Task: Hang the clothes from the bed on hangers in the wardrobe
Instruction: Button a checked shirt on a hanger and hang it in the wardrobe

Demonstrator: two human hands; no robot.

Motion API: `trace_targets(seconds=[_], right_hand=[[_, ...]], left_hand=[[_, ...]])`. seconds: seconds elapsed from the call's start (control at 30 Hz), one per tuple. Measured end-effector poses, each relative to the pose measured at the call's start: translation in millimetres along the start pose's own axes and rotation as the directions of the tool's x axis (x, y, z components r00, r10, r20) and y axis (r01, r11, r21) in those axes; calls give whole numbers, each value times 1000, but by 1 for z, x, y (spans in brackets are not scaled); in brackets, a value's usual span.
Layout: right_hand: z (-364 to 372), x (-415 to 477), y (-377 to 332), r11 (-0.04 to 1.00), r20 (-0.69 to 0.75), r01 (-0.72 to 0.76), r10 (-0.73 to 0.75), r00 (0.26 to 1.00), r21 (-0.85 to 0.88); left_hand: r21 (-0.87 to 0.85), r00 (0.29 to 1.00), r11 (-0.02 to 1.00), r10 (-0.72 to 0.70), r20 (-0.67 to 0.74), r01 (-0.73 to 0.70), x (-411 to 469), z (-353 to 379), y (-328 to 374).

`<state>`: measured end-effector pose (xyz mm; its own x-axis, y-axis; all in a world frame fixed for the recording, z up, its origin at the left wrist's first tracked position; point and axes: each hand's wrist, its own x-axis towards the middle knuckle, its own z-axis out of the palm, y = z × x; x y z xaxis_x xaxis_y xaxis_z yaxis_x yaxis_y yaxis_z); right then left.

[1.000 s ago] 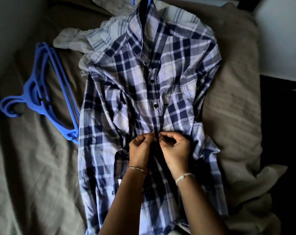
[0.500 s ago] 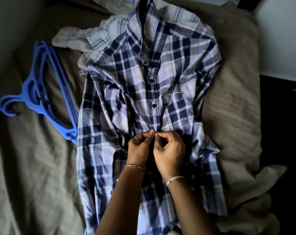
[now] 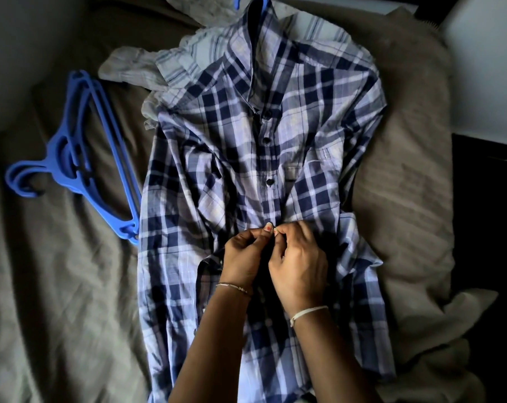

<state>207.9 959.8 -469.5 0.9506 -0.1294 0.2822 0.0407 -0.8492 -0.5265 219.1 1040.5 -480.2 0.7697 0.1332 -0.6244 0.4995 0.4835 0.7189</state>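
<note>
A blue and white plaid shirt (image 3: 298, 135) lies flat on the bed, front up, collar at the far end. The blue hook of a hanger (image 3: 263, 0) sticks out above its collar. Three dark buttons down the front are closed. My left hand (image 3: 243, 257) and my right hand (image 3: 298, 263) meet at the shirt's front placket, low on the chest. Both pinch the plaid fabric there with thumb and fingers, fingertips touching. What they hold between them is hidden.
A stack of blue plastic hangers (image 3: 80, 152) lies on the olive-brown bedsheet (image 3: 57, 301) to the left of the shirt. A pale striped garment (image 3: 147, 65) is bunched under the shirt's far left shoulder. A dark gap (image 3: 485, 228) runs along the bed's right side.
Both hands have stayed at the same spot on the placket; the right hand shifted slightly left and closer to the left hand. The shirt has not moved.
</note>
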Motion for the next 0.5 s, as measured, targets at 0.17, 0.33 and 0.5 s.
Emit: trace_targets(seconds=[0.17,0.33,0.5], right_hand=[[1,6,-8,998,-35,33,-31,999,54],[11,15,-17,739,132,-437,436,890,512],[12,31,-7,124,591,-756,548,593,643]], left_hand=[[-142,988,979,-143,54,149,0,0,15],[-235,978,950,-190,85,205,-1,-1,22],[-104,989,984,-144,20,145,6,-4,12]])
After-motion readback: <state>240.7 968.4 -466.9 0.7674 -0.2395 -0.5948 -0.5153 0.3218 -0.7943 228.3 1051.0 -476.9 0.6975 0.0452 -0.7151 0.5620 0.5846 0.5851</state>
